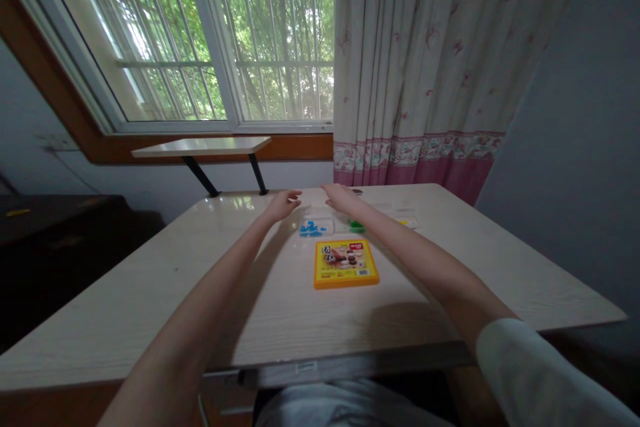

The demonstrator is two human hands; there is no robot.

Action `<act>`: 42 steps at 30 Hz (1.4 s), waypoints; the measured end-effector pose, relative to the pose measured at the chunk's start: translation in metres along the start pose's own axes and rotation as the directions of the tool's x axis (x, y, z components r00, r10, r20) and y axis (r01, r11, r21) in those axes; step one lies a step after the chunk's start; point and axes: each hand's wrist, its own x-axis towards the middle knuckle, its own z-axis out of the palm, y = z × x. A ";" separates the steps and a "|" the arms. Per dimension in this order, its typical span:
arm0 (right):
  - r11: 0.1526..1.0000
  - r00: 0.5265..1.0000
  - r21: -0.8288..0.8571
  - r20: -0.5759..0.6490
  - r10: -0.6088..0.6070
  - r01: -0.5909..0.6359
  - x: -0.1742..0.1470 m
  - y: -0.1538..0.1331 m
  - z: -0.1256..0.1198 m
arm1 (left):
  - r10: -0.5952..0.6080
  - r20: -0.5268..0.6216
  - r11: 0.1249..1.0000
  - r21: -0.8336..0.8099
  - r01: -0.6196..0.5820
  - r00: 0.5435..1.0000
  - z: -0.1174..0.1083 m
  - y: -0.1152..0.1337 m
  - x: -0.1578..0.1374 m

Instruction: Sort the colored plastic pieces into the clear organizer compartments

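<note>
Both arms reach across the table to its far side. My left hand [286,204] hovers just left of a clear plastic box [316,221], its fingers loosely bent, apart and holding nothing. To the right, my right hand [339,197] is above the back of the clear boxes, palm down, with thumb and fingers apart; no object shows in it. Small blue pieces [313,229] lie in the left clear box. Green pieces [356,225] sit in the middle, partly hidden by my right forearm. Something yellow [407,222] shows in a clear box on the right.
Nearer me lies a flat orange-yellow game box [346,263] with a printed lid. A raised shelf [203,145] on black legs stands at the table's back left. Behind the table [500,267] are a barred window [280,33] and a curtain [415,67].
</note>
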 end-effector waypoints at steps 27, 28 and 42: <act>0.906 0.941 0.301 0.064 -0.331 0.298 -0.070 0.007 0.020 | 0.329 0.256 0.901 0.205 -0.383 0.909 -0.011 0.009 -0.087; 0.909 0.940 0.289 0.069 -0.333 0.301 -0.071 0.006 0.020 | 0.336 0.265 0.894 0.211 -0.395 0.904 -0.011 0.010 -0.087; 0.926 0.930 0.181 0.101 -0.354 0.332 -0.076 0.004 0.015 | 0.382 0.343 0.840 0.258 -0.477 0.858 -0.011 0.033 -0.073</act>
